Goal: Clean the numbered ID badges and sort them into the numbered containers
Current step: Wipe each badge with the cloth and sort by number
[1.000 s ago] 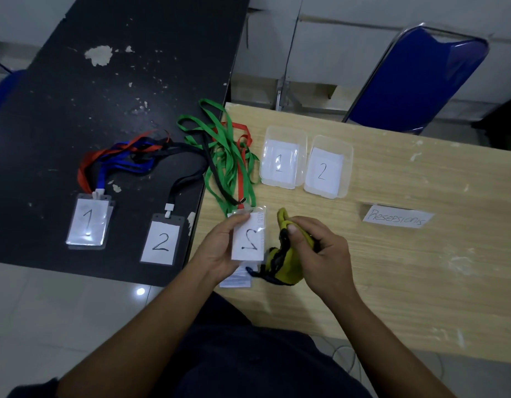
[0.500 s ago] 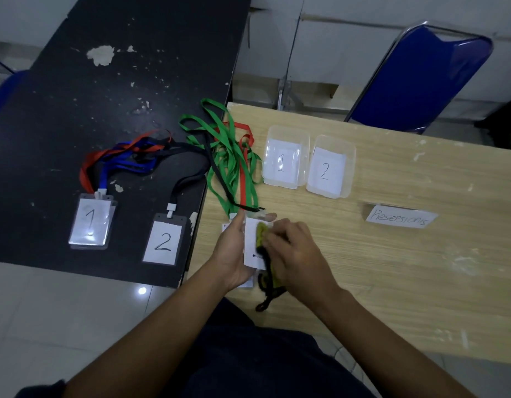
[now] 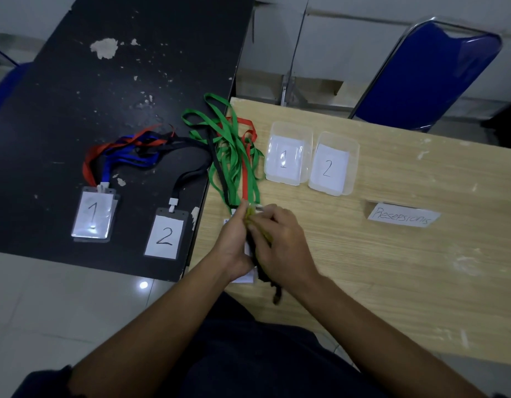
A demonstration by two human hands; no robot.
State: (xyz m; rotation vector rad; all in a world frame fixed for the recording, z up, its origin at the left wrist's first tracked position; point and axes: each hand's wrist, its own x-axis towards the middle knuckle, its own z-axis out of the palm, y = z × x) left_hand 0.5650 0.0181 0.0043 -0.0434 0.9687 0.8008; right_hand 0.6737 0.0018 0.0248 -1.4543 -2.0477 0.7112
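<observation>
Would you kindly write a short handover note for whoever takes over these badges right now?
Left hand grips a white card badge, number hidden. Right hand presses a yellow-green cloth on it.
Sleeved badge 1 and sleeved badge 2 lie on the black table.
Clear plastic container 1 and container 2 hold no badges.
Nothing sorted; left: finish wiping, sort all.

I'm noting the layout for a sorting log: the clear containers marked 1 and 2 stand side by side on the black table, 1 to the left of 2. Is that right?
Not quite. Container 1 and container 2 stand side by side, 1 to the left of 2, but on the light wooden table, not the black table. The head view shows it.
</observation>
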